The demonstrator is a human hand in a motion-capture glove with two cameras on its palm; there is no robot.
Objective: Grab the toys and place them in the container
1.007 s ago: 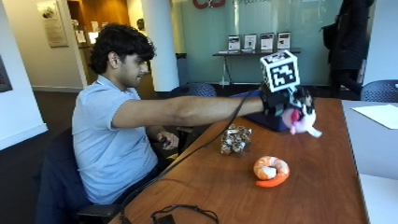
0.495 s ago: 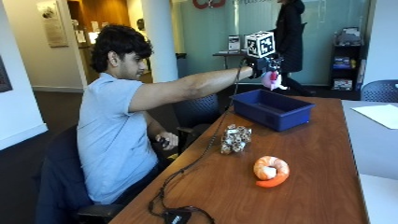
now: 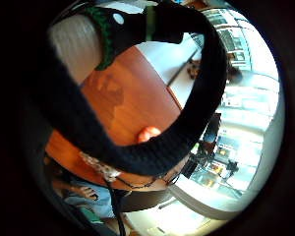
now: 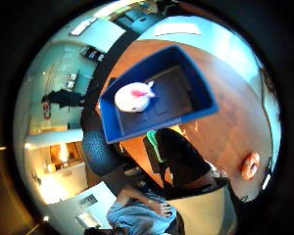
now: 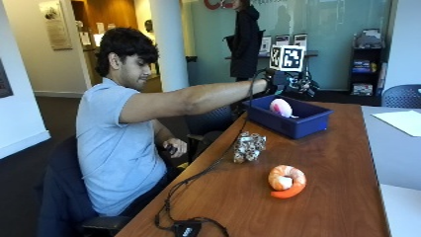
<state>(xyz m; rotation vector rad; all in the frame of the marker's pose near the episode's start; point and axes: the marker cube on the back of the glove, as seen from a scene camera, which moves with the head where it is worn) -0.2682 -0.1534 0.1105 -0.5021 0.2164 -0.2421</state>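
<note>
The black-gloved right hand [image 5: 288, 81] is held above the blue rectangular plastic container [image 5: 309, 122] at the far end of the brown wooden bench [image 5: 329, 163]; whether the grip is open or closed cannot be told. A white and pink plush toy [image 5: 281, 107] is seen inside the container [image 4: 196, 83]. An orange plush shrimp [image 5: 287, 180] and a silvery beaded toy [image 5: 248, 146] are left on the bench, well apart from the container.

The person [image 5: 125, 148] wears a light blue short-sleeved polo shirt [image 5: 115, 153] with a collar — the arms are bare below the sleeves. The right hand [image 5: 284, 81] carries a black glove with black straps; a green-edged band shows at its wrist — the other hand is ungloved.
</note>
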